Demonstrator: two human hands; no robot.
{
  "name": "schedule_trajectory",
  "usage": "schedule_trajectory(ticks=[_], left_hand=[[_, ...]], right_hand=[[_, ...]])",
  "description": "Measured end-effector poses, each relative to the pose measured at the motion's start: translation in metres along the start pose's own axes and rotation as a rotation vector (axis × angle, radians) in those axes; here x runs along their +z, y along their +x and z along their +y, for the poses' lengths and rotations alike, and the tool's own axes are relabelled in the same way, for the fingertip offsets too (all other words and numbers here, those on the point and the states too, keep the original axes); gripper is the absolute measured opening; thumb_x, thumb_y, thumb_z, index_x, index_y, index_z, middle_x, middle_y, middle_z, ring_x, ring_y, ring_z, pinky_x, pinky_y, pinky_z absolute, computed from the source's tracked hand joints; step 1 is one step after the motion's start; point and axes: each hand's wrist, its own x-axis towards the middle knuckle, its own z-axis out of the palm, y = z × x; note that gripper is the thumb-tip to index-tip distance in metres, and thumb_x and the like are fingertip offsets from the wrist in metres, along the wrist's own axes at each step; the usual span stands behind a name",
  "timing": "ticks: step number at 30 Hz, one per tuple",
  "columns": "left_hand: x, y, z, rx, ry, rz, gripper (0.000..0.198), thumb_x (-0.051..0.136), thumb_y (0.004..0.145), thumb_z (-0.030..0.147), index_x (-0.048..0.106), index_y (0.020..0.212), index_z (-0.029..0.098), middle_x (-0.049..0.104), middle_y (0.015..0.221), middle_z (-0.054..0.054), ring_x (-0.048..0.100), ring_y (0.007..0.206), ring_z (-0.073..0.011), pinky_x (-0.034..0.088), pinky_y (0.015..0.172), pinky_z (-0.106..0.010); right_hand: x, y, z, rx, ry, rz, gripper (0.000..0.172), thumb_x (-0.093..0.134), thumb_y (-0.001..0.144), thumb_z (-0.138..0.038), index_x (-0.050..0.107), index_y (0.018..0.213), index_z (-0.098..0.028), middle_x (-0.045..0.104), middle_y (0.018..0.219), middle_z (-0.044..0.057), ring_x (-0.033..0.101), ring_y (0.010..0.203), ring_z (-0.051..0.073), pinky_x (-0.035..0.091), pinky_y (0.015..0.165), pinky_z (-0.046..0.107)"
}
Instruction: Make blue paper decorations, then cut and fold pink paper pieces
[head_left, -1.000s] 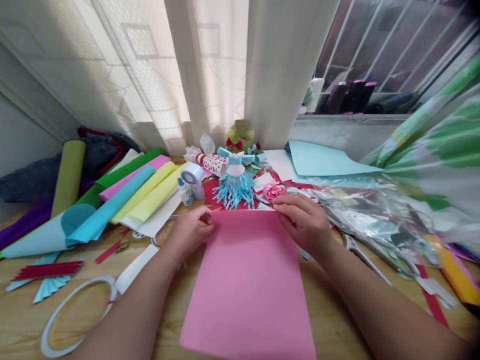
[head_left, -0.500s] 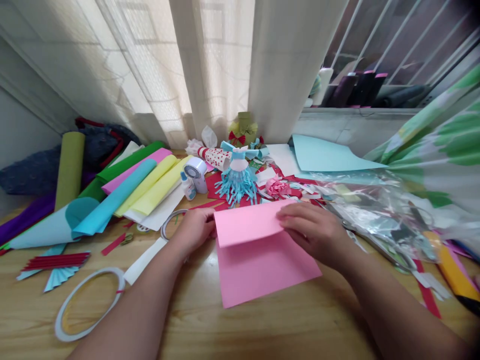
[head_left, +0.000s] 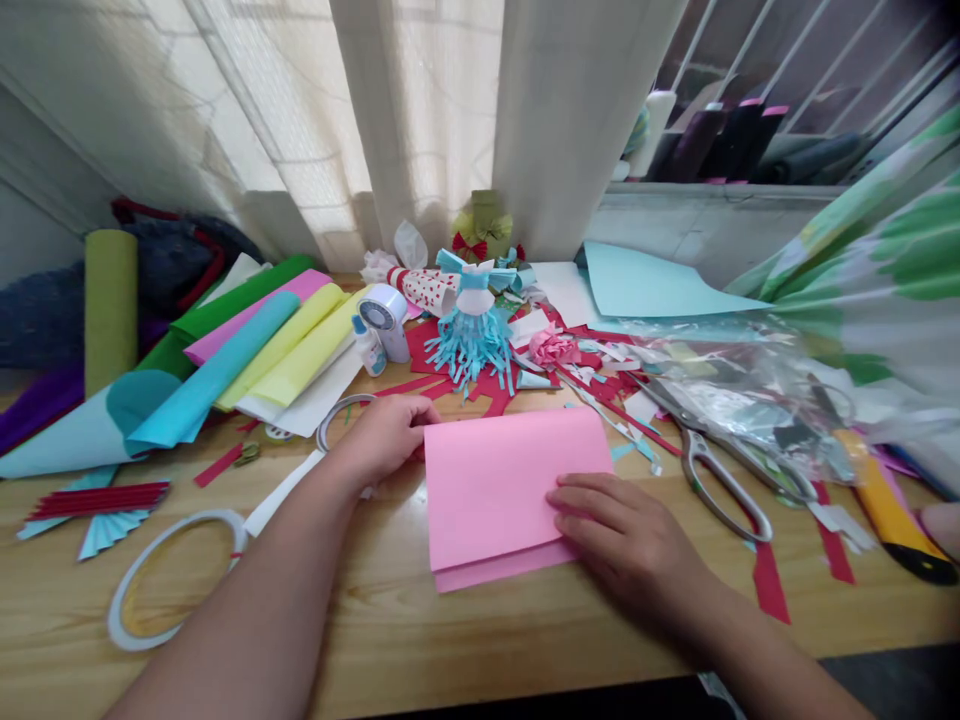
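Observation:
A pink sheet of paper [head_left: 502,490] lies folded over on the wooden table, its upper layer ending a little short of the lower edge. At its upper left corner is my left hand [head_left: 390,435], fingers closed; whether they pinch the paper or only touch it is hard to make out. My right hand [head_left: 634,525] rests on the right part of the sheet with its fingers stretched out. Beyond the paper stands a fringed light-blue paper figure [head_left: 472,335], beside a crumpled pink paper flower [head_left: 553,347].
Scissors [head_left: 724,485] and a yellow-handled cutter [head_left: 892,520] lie at right, near clear plastic [head_left: 720,390]. Tape rings [head_left: 124,585], a glue bottle [head_left: 369,348] and coloured paper rolls [head_left: 217,375] are at left. Red scraps [head_left: 495,395] lie behind the sheet.
The raised upper flap of the pink paper has come down toward me over the lower part. My right hand has moved down with it and now lies flatter. The view has shifted slightly.

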Motion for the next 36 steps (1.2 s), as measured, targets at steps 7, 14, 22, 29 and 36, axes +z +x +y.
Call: schedule_trajectory(ticks=[7,14,22,29,36], left_hand=[[-0.003,-0.002,0.001,-0.007,0.084,-0.019,0.013,0.054,0.069,0.025,0.065,0.074,0.021,0.067,0.068,0.001,0.06,0.061,-0.0149,0.039,0.051,-0.022],[-0.004,-0.003,0.004,0.012,0.158,-0.051,0.013,0.052,0.069,0.024,0.064,0.073,0.021,0.067,0.068,0.001,0.059,0.061,-0.0149,0.038,0.052,-0.022],[-0.017,-0.008,0.004,0.077,0.274,-0.068,0.022,0.046,0.063,0.009,0.062,0.071,0.021,0.064,0.069,0.002,0.056,0.061,-0.0147,0.035,0.053,-0.023],[0.003,-0.018,0.024,0.421,0.301,0.033,0.026,0.048,0.084,0.027,0.06,0.106,0.022,0.063,0.108,-0.005,0.057,0.097,-0.0204,0.042,0.084,-0.031],[0.017,-0.027,0.034,0.498,0.267,-0.241,0.052,0.056,0.081,0.026,0.045,0.131,0.034,0.047,0.135,-0.003,0.047,0.12,-0.0215,0.037,0.099,-0.033]], right_hand=[[0.01,-0.014,-0.012,0.051,0.056,-0.03,0.015,0.055,0.081,-0.01,0.067,0.085,-0.017,0.072,0.094,0.009,0.064,0.095,0.023,0.054,0.079,0.038],[0.011,-0.017,-0.014,0.063,0.096,-0.02,0.015,0.057,0.079,-0.009,0.066,0.088,-0.017,0.071,0.095,0.008,0.062,0.098,0.023,0.053,0.083,0.039],[0.009,-0.017,-0.015,0.071,0.098,-0.031,0.016,0.053,0.08,-0.01,0.065,0.086,-0.019,0.071,0.094,0.007,0.063,0.096,0.022,0.053,0.083,0.039],[0.004,-0.02,-0.016,0.047,0.167,-0.095,0.018,0.052,0.078,-0.009,0.063,0.087,-0.019,0.071,0.097,0.006,0.062,0.099,0.021,0.051,0.086,0.037],[-0.002,-0.019,-0.008,0.065,0.227,-0.2,0.017,0.052,0.081,-0.01,0.062,0.087,-0.024,0.072,0.101,-0.002,0.058,0.111,0.018,0.031,0.105,0.043]])
